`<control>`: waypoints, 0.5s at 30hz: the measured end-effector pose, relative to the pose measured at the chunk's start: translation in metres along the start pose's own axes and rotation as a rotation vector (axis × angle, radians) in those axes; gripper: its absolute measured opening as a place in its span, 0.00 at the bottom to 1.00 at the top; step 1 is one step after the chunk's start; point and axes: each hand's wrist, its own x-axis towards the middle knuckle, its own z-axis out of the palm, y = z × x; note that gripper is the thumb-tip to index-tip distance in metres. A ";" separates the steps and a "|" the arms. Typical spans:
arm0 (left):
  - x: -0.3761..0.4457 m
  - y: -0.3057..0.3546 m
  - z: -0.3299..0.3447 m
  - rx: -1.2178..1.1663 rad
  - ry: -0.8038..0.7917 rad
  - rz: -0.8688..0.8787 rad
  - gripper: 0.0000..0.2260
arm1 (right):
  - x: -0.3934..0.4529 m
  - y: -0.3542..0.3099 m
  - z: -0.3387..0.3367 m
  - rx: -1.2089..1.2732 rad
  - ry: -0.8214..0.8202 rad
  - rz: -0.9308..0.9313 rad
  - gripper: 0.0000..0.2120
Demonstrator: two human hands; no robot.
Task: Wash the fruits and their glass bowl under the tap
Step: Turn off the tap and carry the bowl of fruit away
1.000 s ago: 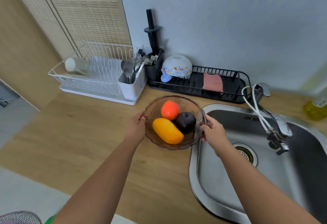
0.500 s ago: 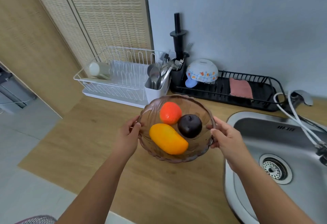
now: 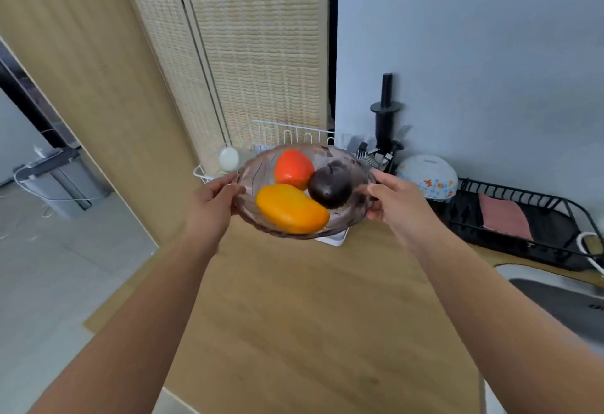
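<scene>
A tinted glass bowl [image 3: 258, 174] is held up above the wooden counter [image 3: 310, 309]. Inside it lie a yellow-orange mango [image 3: 291, 209], a red-orange fruit [image 3: 293, 169] and a dark purple fruit [image 3: 330, 188]. My left hand [image 3: 212, 207] grips the bowl's left rim, and my right hand [image 3: 397, 206] grips its right rim. The steel sink [image 3: 555, 299] shows only as a corner at the right edge. The tap is out of view.
Behind the bowl stands a white dish rack [image 3: 287, 134] with a cutlery holder [image 3: 369, 152]. To the right sit an upturned patterned bowl [image 3: 428, 176] and a black drainer tray [image 3: 523, 227] holding a pink sponge [image 3: 505, 219]. A woven screen [image 3: 258, 53] rises at the back.
The bowl, held in both hands, has risen off the counter and away from the sink. The view has swung left and up, so the sink has slid to the right edge.
</scene>
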 end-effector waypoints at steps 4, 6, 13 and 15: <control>0.052 0.016 0.001 0.014 0.012 -0.022 0.15 | 0.070 -0.021 0.022 -0.143 -0.022 0.028 0.13; 0.079 0.017 0.005 0.027 0.014 -0.041 0.14 | 0.102 -0.031 0.030 -0.206 -0.015 0.045 0.15; 0.171 -0.015 0.013 0.172 0.076 -0.125 0.14 | 0.178 -0.045 0.053 -0.425 -0.053 0.033 0.09; 0.191 -0.030 0.014 0.228 0.081 -0.141 0.11 | 0.194 -0.045 0.057 -0.476 -0.068 0.048 0.08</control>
